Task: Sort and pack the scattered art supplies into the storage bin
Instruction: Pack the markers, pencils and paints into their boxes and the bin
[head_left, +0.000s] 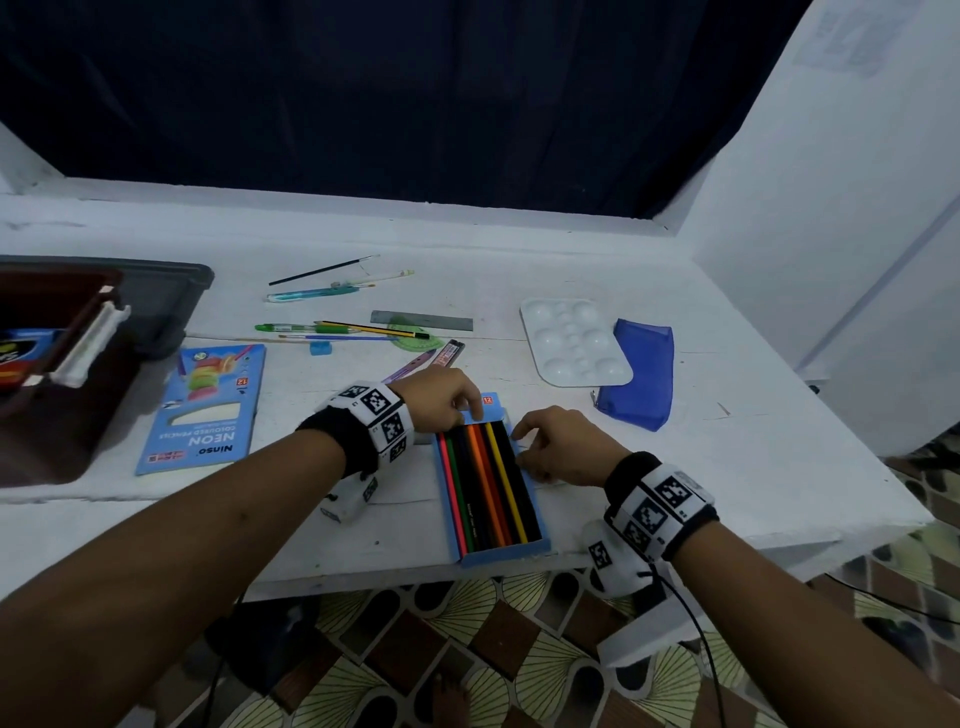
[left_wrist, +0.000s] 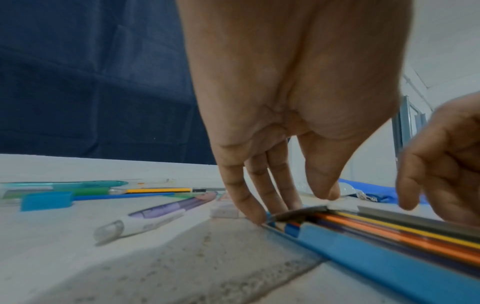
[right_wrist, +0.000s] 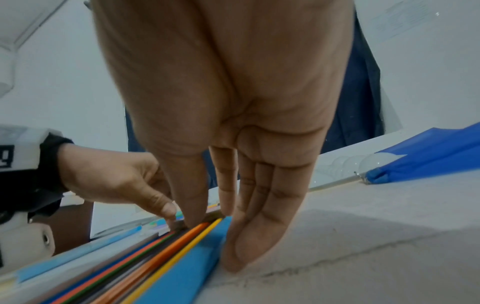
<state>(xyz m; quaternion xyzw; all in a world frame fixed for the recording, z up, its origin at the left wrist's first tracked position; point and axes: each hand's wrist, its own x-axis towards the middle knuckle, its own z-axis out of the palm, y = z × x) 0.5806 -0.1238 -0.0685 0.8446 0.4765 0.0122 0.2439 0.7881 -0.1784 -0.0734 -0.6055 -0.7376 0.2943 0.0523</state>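
An open blue pencil tray (head_left: 519, 553) filled with coloured pencils (head_left: 485, 483) lies at the table's front edge. My left hand (head_left: 470, 410) is at its far end; fingertips (left_wrist: 255, 215) and thumb pinch the end flap (left_wrist: 301, 211). My right hand (head_left: 522, 447) is at the tray's right side, with straight fingers (right_wrist: 246, 242) laid against the outside of the blue wall (right_wrist: 182, 267) and its thumb on the pencils (right_wrist: 182, 242). The tray's blue sleeve (head_left: 205, 410) lies flat to the left. The dark storage bin (head_left: 161, 301) stands at the far left and holds some boxes.
Pens and pencils (head_left: 311, 328), brushes (head_left: 322, 270), a steel ruler (head_left: 421, 320), a green protractor (head_left: 415, 336), a purple highlighter (left_wrist: 155, 216) and a blue sharpener (head_left: 320, 347) lie scattered behind. A white palette (head_left: 574, 343) and blue pouch (head_left: 641, 374) sit right, near a wall.
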